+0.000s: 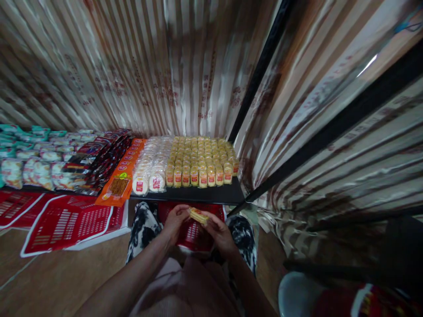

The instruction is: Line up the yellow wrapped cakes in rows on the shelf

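Observation:
Over my lap, a small packaged yellow snack cake (198, 215) is held at both ends. My left hand (176, 222) pinches its left end, while the fingers of my right hand (220, 231) close on its right end. Just beyond my hands, rows of similar yellow packaged snack cakes (201, 165) stand on a black shelf (205, 194). To their left are rows of round white packaged crackers (148, 169) in clear wrap. Some of my fingertips are hidden behind the cake.
An orange snack packet (120, 180) and dark packets (102, 158) lie farther left, beside white and teal packages (36, 149). Red baskets (69, 220) rest below the shelf edge. Striped sheeting (185, 66) and black poles (313, 136) stand behind and right. A pale tub (297, 290) sits lower right.

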Action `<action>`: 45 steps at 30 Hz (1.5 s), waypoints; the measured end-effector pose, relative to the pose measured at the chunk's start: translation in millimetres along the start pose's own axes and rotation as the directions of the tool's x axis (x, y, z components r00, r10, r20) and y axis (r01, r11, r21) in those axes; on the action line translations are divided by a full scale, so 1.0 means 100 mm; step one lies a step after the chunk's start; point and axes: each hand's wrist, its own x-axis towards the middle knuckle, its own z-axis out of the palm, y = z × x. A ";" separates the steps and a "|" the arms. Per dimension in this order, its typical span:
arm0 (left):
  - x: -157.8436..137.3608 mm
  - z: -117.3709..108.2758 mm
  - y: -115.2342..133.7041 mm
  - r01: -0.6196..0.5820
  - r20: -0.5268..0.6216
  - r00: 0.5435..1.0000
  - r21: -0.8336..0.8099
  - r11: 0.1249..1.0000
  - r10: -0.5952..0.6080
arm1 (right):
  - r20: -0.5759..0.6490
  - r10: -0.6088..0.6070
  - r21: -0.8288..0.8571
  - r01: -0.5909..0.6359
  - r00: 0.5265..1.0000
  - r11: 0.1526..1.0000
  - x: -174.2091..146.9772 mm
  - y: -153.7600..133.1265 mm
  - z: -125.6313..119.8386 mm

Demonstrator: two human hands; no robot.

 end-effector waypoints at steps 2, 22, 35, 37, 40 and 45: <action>-0.01 0.02 -0.03 -0.026 0.001 1.000 0.033 0.999 0.026 | -0.020 -0.022 -0.039 0.022 1.000 0.999 -0.01 -0.04 -0.03; -0.02 0.33 -0.08 -0.218 0.113 0.975 0.332 0.918 0.190 | -0.154 -0.047 0.073 0.059 0.987 0.996 0.02 0.06 -0.11; 0.44 0.77 -0.22 -0.285 0.052 0.954 0.469 0.836 0.297 | -0.293 -0.534 -0.735 0.171 0.793 0.656 0.21 0.05 -0.38; 0.50 0.88 -0.19 -0.354 0.113 0.932 0.491 0.796 0.345 | -0.229 -0.646 -0.858 0.163 0.728 0.488 0.23 -0.01 -0.39; 0.59 1.08 -0.13 -0.434 0.202 0.900 0.508 0.744 0.387 | -0.132 -0.706 -0.927 0.166 0.696 0.337 0.26 -0.08 -0.35; 0.82 1.45 0.01 -0.567 0.341 0.822 0.554 0.610 0.455 | -0.164 -0.727 -0.934 0.133 0.667 0.332 0.35 -0.12 -0.36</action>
